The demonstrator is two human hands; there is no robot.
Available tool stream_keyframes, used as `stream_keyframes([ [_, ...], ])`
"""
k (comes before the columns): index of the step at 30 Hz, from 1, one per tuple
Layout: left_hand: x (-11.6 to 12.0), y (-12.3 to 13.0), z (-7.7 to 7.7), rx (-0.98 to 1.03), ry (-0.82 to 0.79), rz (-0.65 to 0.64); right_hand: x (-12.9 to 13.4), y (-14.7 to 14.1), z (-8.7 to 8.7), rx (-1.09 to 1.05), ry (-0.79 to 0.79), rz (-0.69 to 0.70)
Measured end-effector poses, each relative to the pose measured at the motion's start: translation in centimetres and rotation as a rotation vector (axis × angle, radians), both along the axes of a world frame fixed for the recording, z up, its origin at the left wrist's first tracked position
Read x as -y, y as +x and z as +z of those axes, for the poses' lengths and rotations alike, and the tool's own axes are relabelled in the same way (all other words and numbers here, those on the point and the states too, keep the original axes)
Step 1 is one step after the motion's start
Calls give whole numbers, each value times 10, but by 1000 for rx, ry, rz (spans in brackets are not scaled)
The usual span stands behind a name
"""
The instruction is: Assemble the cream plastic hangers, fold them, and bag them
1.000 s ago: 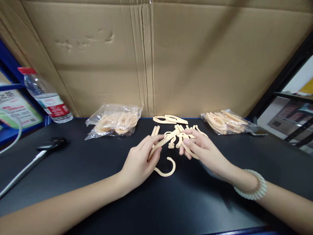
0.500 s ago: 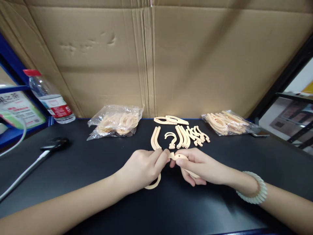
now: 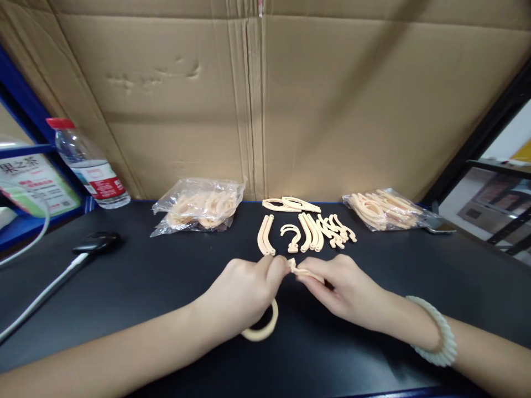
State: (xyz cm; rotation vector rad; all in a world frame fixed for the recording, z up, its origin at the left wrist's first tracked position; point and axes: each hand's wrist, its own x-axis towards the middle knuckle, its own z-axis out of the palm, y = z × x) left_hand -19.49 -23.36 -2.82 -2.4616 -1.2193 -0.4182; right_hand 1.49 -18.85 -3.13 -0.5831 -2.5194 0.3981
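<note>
My left hand (image 3: 253, 287) is closed on a beige hook piece (image 3: 265, 330), whose curved end shows below the palm. Close beside it, my right hand (image 3: 344, 287) pinches a slim beige arm piece (image 3: 309, 273) between thumb and fingers. The two pieces meet in the small gap between my fingertips; the joint itself is partly hidden. Just beyond the hands lie two curved arms (image 3: 266, 235), loose hooks (image 3: 295, 237), several more curved arms (image 3: 311, 232) and a cluster of small hooks (image 3: 337, 229).
Behind the loose parts are two flat beige frames (image 3: 291, 204). Clear bags of beige parts lie at left (image 3: 199, 204) and right (image 3: 384, 209). A water bottle (image 3: 93, 168), a black device with a white cable (image 3: 97, 242) and a cardboard wall (image 3: 174, 99) surround the black table.
My right hand has turned over, its fingers now folded closer round the arm piece, which shows edge-on. The hook's curved end has swung slightly down and right under my left hand.
</note>
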Motion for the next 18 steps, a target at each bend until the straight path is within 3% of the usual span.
stream_keyframes([
  [2, -3, 0, -4, 95, -132, 77, 0, 2, 1, -9, 147, 19],
  [5, -4, 1, -6, 267, -257, 113, -7, 7, 10, -147, 147, -6],
  [7, -4, 2, -4, 399, -342, 137, -20, 14, 19, -245, 145, -64],
  [11, -6, 2, 0, 711, -536, 193, -55, 32, 29, -356, 326, -259],
  [14, -12, 1, -1, 1027, -675, 216, -78, 44, 26, -358, 373, -330],
  [18, -17, 1, -4, 1308, -804, 264, -95, 50, 12, -146, 289, -314],
])
